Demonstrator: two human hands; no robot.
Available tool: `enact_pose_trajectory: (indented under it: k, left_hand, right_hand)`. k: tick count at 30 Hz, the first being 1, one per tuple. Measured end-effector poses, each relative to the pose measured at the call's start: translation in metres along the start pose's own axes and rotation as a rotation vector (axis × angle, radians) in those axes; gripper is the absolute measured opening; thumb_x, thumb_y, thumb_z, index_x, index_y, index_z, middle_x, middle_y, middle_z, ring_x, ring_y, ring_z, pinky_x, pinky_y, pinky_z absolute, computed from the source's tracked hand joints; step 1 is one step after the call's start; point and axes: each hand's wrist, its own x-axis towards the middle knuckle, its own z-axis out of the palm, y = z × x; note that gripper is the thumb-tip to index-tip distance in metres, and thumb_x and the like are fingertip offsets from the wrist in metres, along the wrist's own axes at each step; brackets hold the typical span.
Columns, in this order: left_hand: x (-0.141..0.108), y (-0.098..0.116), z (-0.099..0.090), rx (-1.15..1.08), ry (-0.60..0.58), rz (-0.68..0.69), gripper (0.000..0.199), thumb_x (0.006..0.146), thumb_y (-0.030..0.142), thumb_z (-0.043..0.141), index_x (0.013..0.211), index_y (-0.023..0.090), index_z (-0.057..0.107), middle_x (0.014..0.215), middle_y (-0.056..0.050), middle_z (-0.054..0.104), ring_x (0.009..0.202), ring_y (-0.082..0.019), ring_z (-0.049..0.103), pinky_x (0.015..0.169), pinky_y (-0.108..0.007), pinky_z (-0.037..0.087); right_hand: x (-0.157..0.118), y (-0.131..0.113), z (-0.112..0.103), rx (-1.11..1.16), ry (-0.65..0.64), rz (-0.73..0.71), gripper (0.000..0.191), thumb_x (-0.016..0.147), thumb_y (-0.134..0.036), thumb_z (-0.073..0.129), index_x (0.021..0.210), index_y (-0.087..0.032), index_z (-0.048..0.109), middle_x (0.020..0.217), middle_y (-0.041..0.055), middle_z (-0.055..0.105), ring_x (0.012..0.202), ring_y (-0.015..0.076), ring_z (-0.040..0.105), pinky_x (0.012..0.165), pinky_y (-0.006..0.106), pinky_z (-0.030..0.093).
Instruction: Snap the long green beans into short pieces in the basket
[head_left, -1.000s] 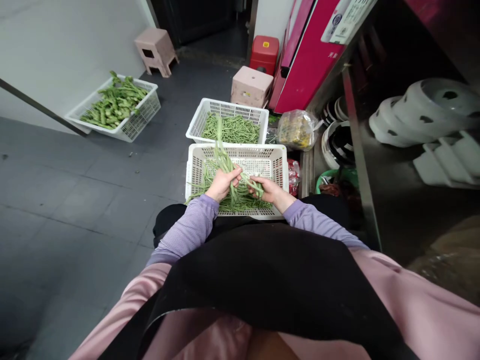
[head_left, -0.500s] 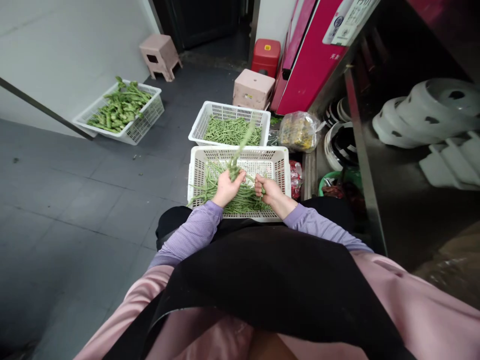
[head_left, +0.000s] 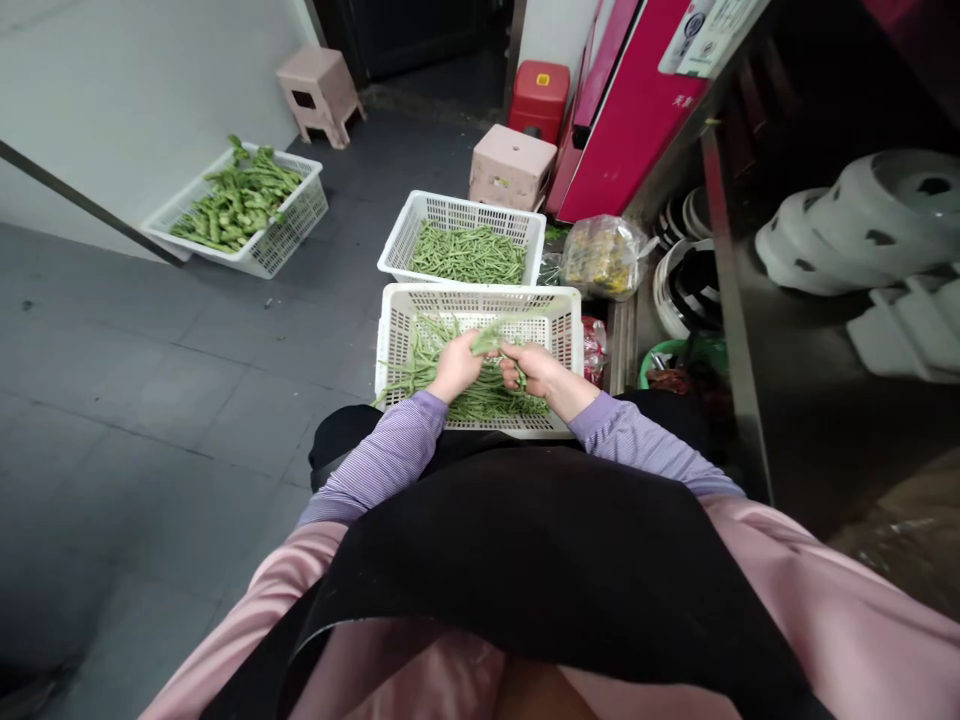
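Long green beans (head_left: 487, 395) lie in a white slotted plastic basket (head_left: 480, 292) in front of my knees. Above them my left hand (head_left: 459, 366) is closed around a few green beans, whose far ends are blurred and point to the right. My right hand (head_left: 534, 368) is closed close beside it, with pieces of green bean between its fingers. The fingertips of both hands almost meet. Just behind stands a second white basket (head_left: 405, 235), which holds short pieces of green bean (head_left: 469, 252).
To the left, a white basket (head_left: 289, 222) of thicker green vegetables sits by the wall. Pink stools (head_left: 319, 90) and a red stool (head_left: 538, 98) stand farther back. A filled plastic bag (head_left: 604, 258) and a metal shelf (head_left: 739, 330) are at the right.
The beans in my left hand have swung down from upright to the right. My right hand has come slightly left, closer to my left hand. The view has shifted a little.
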Motion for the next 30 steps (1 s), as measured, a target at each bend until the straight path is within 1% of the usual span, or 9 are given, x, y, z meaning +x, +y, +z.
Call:
enact_pose_trajectory:
  k: [2, 5, 8, 11, 14, 17, 20, 23, 30]
  left_hand:
    - [0.004, 0.003, -0.005, -0.243, -0.083, -0.165, 0.011, 0.078, 0.018, 0.070, 0.071, 0.016, 0.061, 0.054, 0.003, 0.048, 0.046, -0.009, 0.038, 0.047, -0.022, 0.028]
    - [0.005, 0.008, -0.013, -0.558, -0.403, -0.329, 0.014, 0.078, 0.025, 0.070, 0.083, 0.014, 0.063, 0.053, 0.007, 0.043, 0.039, -0.004, 0.028, 0.042, -0.020, 0.025]
    - [0.001, 0.009, -0.016, -0.622, -0.653, -0.359, 0.016, 0.073, 0.021, 0.071, 0.086, 0.013, 0.064, 0.050, 0.009, 0.039, 0.035, -0.003, 0.023, 0.039, -0.019, 0.022]
    - [-0.004, 0.005, -0.015, -0.590, -0.771, -0.372, 0.017, 0.074, 0.021, 0.069, 0.089, 0.012, 0.066, 0.049, 0.008, 0.039, 0.033, -0.004, 0.027, 0.037, -0.019, 0.023]
    - [-0.006, 0.000, -0.013, -0.590, -0.782, -0.384, 0.023, 0.074, 0.024, 0.073, 0.093, 0.012, 0.069, 0.050, 0.007, 0.042, 0.034, -0.004, 0.031, 0.036, -0.018, 0.026]
    - [-0.006, -0.003, -0.012, -0.590, -0.733, -0.377, 0.028, 0.073, 0.029, 0.077, 0.093, 0.011, 0.071, 0.055, 0.003, 0.053, 0.038, -0.004, 0.039, 0.037, -0.018, 0.030]
    - [-0.006, -0.002, -0.013, -0.544, -0.701, -0.400, 0.033, 0.075, 0.034, 0.080, 0.096, 0.009, 0.073, 0.073, -0.008, 0.070, 0.054, -0.012, 0.061, 0.045, -0.020, 0.046]
    - [-0.004, -0.001, -0.014, -0.517, -0.665, -0.447, 0.032, 0.080, 0.034, 0.078, 0.101, 0.009, 0.073, 0.082, -0.013, 0.074, 0.066, -0.017, 0.070, 0.058, -0.027, 0.057]
    - [-0.003, 0.000, -0.011, -0.428, -0.580, -0.446, 0.022, 0.084, 0.029, 0.072, 0.082, 0.007, 0.073, 0.064, -0.009, 0.068, 0.043, -0.009, 0.054, 0.039, -0.020, 0.044]
  right_hand:
    - [0.001, 0.001, -0.009, 0.040, 0.016, -0.060, 0.018, 0.093, -0.023, 0.065, 0.080, -0.017, 0.056, 0.050, -0.0059, 0.042, 0.041, 0.0076, 0.038, 0.040, 0.020, 0.037]
    - [0.005, -0.002, -0.022, 0.096, 0.046, -0.106, 0.020, 0.087, -0.019, 0.072, 0.077, -0.017, 0.055, 0.050, -0.0066, 0.041, 0.043, 0.0069, 0.038, 0.043, 0.019, 0.038]
    - [0.010, -0.011, -0.025, 0.080, -0.024, -0.134, 0.016, 0.086, -0.022, 0.073, 0.081, -0.016, 0.059, 0.047, -0.0102, 0.032, 0.041, 0.0059, 0.029, 0.040, 0.019, 0.031]
    - [0.011, -0.024, -0.019, 0.009, -0.183, -0.213, 0.016, 0.086, -0.027, 0.072, 0.090, -0.015, 0.062, 0.048, -0.0120, 0.028, 0.041, 0.0063, 0.027, 0.041, 0.019, 0.029]
    - [0.011, -0.028, -0.012, -0.065, -0.309, -0.292, 0.017, 0.083, -0.024, 0.073, 0.092, -0.016, 0.062, 0.048, -0.0118, 0.031, 0.042, 0.0066, 0.029, 0.043, 0.019, 0.029]
    - [0.011, -0.023, -0.008, -0.118, -0.319, -0.325, 0.017, 0.082, -0.024, 0.073, 0.084, -0.017, 0.058, 0.046, -0.0109, 0.033, 0.042, 0.0075, 0.032, 0.043, 0.020, 0.030]
    - [0.011, -0.020, -0.011, -0.100, -0.181, -0.393, 0.024, 0.083, -0.028, 0.074, 0.076, -0.020, 0.052, 0.048, -0.0101, 0.033, 0.042, 0.0069, 0.032, 0.041, 0.020, 0.029]
    - [0.011, -0.030, -0.018, -0.022, 0.020, -0.510, 0.027, 0.085, -0.028, 0.074, 0.075, -0.021, 0.049, 0.052, -0.0101, 0.033, 0.043, 0.0060, 0.031, 0.041, 0.020, 0.030]
    - [0.009, -0.052, -0.036, 0.034, 0.185, -0.632, 0.026, 0.087, -0.032, 0.073, 0.080, -0.022, 0.049, 0.055, -0.0097, 0.034, 0.044, 0.0057, 0.033, 0.043, 0.020, 0.033]
